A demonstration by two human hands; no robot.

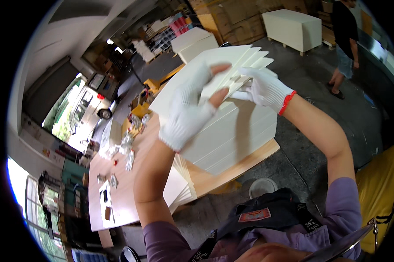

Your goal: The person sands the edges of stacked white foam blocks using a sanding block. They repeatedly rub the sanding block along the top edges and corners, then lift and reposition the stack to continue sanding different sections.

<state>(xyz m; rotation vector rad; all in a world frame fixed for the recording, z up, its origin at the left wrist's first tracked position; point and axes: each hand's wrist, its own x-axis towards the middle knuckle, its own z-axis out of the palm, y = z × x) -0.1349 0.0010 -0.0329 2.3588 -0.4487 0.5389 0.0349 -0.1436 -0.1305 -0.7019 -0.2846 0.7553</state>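
Observation:
A tall stack of white sheets or thin boards [219,142] stands on the table in front of me. Its top sheets [223,54] are fanned apart at the far right corner. My right hand [267,89], in a white knit glove with a red cuff, is closed on the edges of some sheets at the near right side. Over the left part of the stack is my left hand [188,109], slightly blurred, in a white glove with thumb and forefinger tips bare. Those two are spread apart, with the sheet edges between them and the right hand.
A wooden table [129,174] extends left, holding plastic bags and small items, with more white sheets [179,187] below my left arm. A white bucket [262,187] sits on the floor. Further white stacks [293,30] stand behind, and another person [346,43] is at the right.

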